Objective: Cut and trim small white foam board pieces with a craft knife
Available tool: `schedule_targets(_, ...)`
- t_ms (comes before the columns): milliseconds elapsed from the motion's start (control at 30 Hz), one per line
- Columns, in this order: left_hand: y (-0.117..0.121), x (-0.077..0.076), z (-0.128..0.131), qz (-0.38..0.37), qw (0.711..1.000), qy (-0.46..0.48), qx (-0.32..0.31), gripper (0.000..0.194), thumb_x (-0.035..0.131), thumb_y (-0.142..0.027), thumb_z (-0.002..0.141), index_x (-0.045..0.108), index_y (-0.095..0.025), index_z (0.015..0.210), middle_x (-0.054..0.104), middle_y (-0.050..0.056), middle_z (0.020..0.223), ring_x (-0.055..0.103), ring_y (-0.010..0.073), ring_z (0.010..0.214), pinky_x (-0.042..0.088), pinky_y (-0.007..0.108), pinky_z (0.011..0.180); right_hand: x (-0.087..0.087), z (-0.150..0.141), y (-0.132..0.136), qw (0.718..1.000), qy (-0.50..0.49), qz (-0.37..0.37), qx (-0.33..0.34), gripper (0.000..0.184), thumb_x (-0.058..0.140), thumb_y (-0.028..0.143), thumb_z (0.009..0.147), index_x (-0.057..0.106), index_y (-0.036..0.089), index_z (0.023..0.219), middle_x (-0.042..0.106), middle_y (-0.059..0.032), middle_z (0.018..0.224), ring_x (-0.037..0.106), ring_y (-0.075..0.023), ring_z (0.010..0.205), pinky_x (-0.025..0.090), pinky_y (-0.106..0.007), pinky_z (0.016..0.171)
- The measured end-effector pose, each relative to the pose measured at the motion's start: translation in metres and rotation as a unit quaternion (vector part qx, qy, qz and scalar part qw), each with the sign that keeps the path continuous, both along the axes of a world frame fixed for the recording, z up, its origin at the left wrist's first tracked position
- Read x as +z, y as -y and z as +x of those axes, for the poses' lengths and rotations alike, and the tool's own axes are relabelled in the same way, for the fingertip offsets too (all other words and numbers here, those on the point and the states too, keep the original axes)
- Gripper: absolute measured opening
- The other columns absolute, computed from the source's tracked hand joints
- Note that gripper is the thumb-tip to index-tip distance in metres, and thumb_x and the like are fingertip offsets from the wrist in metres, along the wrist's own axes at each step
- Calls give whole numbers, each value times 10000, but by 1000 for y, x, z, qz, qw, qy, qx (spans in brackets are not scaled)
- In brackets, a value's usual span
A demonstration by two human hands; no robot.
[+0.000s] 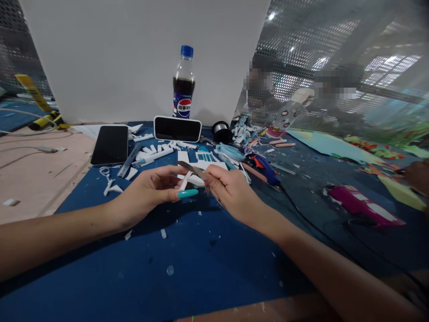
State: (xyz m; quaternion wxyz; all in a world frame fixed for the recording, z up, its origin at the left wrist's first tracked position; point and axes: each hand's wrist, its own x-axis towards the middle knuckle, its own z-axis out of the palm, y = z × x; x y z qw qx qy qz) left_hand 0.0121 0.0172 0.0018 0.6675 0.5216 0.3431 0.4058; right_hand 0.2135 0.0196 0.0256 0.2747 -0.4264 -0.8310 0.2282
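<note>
My left hand (156, 184) is closed, pinching a small white strip (185, 180) between thumb and fingers. A long, glossy teal nail (188, 193) reaches out from its thumb. Across from it, my right hand (231, 190) grips a thin grey metal blade (193, 169), whose flat end points left over the white strip. The rest of the blade is hidden in the fingers. Just behind both hands lie white foam-like pieces (214, 165) and a small white panel with teal squares (205, 157).
Behind stand a propped phone (177, 129), a cola bottle (184, 85) and a wire spool (221, 132). Another phone (110, 145) lies left. At right are a blue glue gun (264, 170) with a cord, a magenta device (365, 205) and another person's hand (417, 174). Scraps dot the blue mat (134, 277).
</note>
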Motion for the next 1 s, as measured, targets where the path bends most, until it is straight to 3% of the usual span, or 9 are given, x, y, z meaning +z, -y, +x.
schedule_targets(133,0,1,0,15,1000,-3,14,322,717,-118,652,633,-201,951,650,0,898,575,131,820,447,237,728,1,0,1,1000,0,1,1,355,359,341,938,483,169,653,443,45,483,422,-63,427,299,-219,477)
schedule_targets(333,0,2,2,39,999,-13,-27,280,696,-131,680,642,-190,948,656,1,881,586,131,812,455,255,767,0,0,0,1000,7,9,6,333,385,298,930,491,158,647,453,46,473,426,-61,428,292,-208,474)
schedule_targets(600,-1,-3,-3,46,998,-48,8,338,692,-224,725,622,-261,1053,639,-1,879,564,138,817,445,235,690,-1,-1,0,1000,22,14,17,333,380,311,931,498,158,659,437,45,468,403,-62,413,269,-214,451)
schedule_targets(800,1,2,1,-24,999,38,7,250,733,-228,690,688,-229,936,668,-1,891,579,114,797,454,213,749,-5,1,-1,998,-61,16,-12,348,351,378,934,456,173,673,408,54,468,375,-56,398,272,-213,442)
schedule_targets(933,1,4,1,-96,990,100,-23,318,726,-344,705,681,-168,967,684,32,817,590,107,733,469,198,731,-3,1,-1,990,-137,-17,-26,231,424,409,897,464,185,858,377,79,499,325,-53,390,243,-202,405)
schedule_targets(1000,0,3,0,-113,985,124,-44,403,735,-387,686,659,-145,999,688,56,846,599,113,719,480,207,724,0,0,0,987,-154,-27,-26,236,490,377,864,488,171,977,452,53,588,378,-57,448,280,-195,424)
